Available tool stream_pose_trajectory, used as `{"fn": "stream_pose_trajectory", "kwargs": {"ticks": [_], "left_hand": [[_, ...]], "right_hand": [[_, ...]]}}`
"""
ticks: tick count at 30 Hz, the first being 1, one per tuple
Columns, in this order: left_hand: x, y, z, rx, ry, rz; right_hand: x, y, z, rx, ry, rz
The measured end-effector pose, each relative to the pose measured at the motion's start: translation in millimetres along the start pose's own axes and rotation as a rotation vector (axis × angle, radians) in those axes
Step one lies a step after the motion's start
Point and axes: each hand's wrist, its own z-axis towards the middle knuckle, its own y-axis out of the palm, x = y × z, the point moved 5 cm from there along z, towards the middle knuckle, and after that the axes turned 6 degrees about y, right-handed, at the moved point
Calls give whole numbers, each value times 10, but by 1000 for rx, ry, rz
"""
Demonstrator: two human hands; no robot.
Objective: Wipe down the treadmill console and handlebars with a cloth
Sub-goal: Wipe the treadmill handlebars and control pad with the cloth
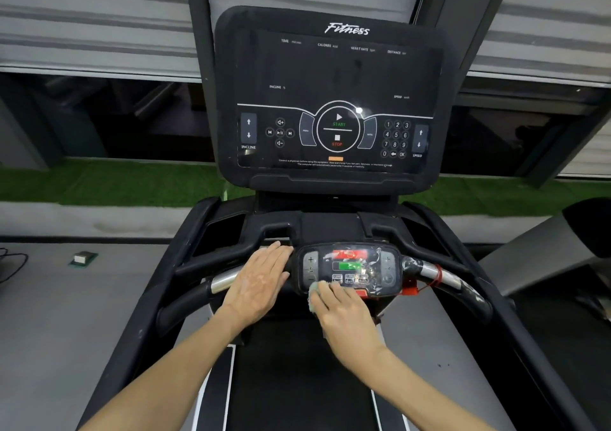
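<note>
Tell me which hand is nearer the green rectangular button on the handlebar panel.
Right. The right hand sits just below the green rectangular button; the left hand lies flat left of the handlebar panel.

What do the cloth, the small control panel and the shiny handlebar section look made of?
Cloth: pale, fuzzy fabric, perhaps microfibre. Control panel: dark plastic under wrinkled clear film, judging by crinkled glare. Handlebar section: likely polished metal, from its mirror-like sheen.
</note>
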Motion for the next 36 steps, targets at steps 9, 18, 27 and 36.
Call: {"fn": "stream_pose_trajectory", "kwargs": {"ticks": [9,18,27,36], "left_hand": [[-7,-2,-7,-11,-7,-3],[-26,38,-5,-43,-16,-9],[-3,6,3,-8,1,-10],[-1,-1,3,-14,8,-3]], "right_hand": [[186,-203,485,108,141,-92],[89,-109,235,148,37,-69],[63,33,35,182,40,-67],[407,-226,524,208,160,-81]]}}
